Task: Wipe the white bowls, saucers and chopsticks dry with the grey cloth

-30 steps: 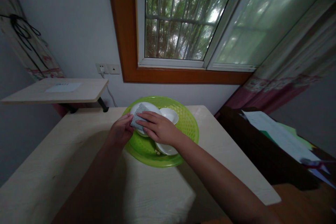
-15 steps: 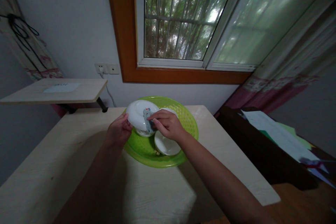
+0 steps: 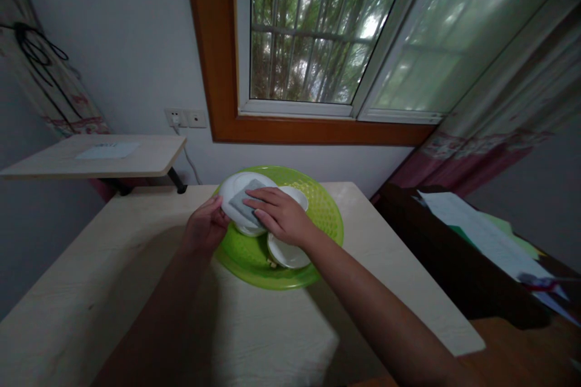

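The left hand (image 3: 206,224) grips the near-left edge of a white dish (image 3: 229,190), its thumb and fingers closed on the rim. The right hand (image 3: 284,217) holds a grey cloth (image 3: 247,196) against the dish, fingers laid across the cloth and slightly apart. The dish is tilted between the two hands, above a green tray (image 3: 324,217) with a patterned surface. Just under the held dish, between the hands, part of a white bowl (image 3: 249,231) shows. A second bowl (image 3: 297,195) sits just beyond the right hand, partly covered by it, and a third bowl (image 3: 289,256) lies on the near side of the same hand, beneath the wrist. Small tan bits (image 3: 272,263) rest by that third bowl; they are too small to make out. The tray stands on a pale wooden table (image 3: 254,338), over which both forearms reach. Beyond the left hand, farther left, is a raised shelf (image 3: 167,148) carrying a sheet of paper (image 3: 109,150). A barred window (image 3: 308,30) is ahead of both hands.
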{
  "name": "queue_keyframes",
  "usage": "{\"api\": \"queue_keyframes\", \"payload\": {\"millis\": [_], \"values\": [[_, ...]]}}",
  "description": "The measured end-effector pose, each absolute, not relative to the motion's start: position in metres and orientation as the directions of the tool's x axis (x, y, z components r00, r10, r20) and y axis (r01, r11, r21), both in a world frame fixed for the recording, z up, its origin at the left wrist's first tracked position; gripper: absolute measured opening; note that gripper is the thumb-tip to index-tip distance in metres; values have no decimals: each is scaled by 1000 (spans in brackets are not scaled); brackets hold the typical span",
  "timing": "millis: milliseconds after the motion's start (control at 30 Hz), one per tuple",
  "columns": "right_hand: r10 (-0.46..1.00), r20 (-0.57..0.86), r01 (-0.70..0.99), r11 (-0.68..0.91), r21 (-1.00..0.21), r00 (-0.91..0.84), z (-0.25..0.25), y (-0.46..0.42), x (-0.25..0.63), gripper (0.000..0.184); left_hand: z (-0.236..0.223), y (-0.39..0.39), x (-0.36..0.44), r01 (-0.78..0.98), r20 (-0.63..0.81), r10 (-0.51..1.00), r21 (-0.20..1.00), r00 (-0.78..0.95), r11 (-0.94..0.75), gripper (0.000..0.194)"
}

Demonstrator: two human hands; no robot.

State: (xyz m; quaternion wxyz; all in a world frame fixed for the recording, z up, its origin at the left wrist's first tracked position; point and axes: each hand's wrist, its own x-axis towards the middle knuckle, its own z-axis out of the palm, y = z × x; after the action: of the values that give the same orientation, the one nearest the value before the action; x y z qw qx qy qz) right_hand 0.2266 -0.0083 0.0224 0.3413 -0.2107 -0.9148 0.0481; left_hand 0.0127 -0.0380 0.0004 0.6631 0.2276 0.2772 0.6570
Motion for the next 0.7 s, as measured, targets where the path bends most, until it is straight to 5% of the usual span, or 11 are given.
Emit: {"api": "queue_keyframes", "payload": {"millis": [267, 500, 700], "values": [[621, 640, 555, 758, -343, -453, 16, 8, 235, 42, 1, -39, 13, -711, -71, 997, 702, -11, 42, 29], [487, 649, 369, 872, -322, -584, 19, -3, 235, 34, 1, -41, 13, -689, -29, 999, 724, 22, 36, 29], [559, 620, 514, 812, -275, -551, 20, -5, 232, 38, 4, -45, 16, -658, -21, 995, 749, 99, 81, 43]]}}
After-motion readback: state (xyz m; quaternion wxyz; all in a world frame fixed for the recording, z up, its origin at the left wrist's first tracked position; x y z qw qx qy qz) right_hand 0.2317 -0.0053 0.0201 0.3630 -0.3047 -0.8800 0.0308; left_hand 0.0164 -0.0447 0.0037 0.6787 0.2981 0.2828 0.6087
